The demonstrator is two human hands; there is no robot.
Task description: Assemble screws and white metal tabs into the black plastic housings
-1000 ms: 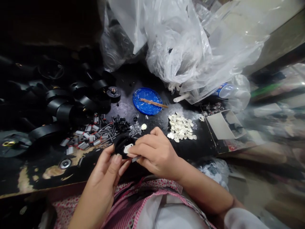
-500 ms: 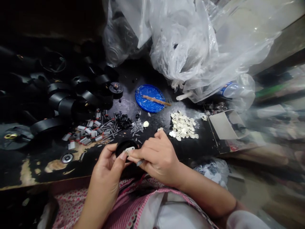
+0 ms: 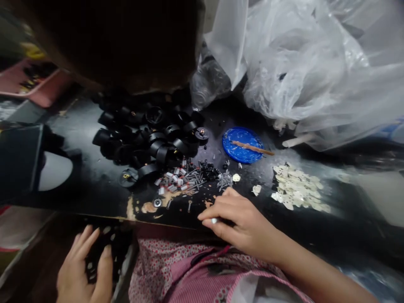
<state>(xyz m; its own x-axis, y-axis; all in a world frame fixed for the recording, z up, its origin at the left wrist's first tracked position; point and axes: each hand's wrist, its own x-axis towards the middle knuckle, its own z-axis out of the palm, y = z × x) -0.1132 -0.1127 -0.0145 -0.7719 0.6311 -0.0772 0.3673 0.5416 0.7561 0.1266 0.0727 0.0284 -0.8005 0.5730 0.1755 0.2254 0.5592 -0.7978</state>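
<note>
My left hand [image 3: 80, 271] is empty, fingers apart, over a dark container [image 3: 121, 269] below the table's front edge. Pale bits show among dark contents inside. My right hand [image 3: 241, 219] is closed near the front edge, with the end of a small pale piece [image 3: 214, 220] showing between its fingers; the rest is hidden. Beyond that hand are a pile of thin grey pins [image 3: 224, 180] and one flat cream metal plate [image 3: 236, 178]. Another cream plate [image 3: 256, 190] lies just right of the knuckles, and a large heap of such plates [image 3: 298, 187] is further right.
A blue lid [image 3: 241, 155] smeared with a whitish paste carries a brown stick [image 3: 252, 147]. Black round housings [image 3: 160, 147] are heaped left of it. Grey-and-red cylinders [image 3: 173, 179] lie in front. Clear plastic bags [image 3: 293, 71] fill the back right; a pink bin [image 3: 47, 90] stands far left.
The black round part has left my hands. My left hand has moved down and left to the container and opened. The view has swung left; my right hand stays closed.
</note>
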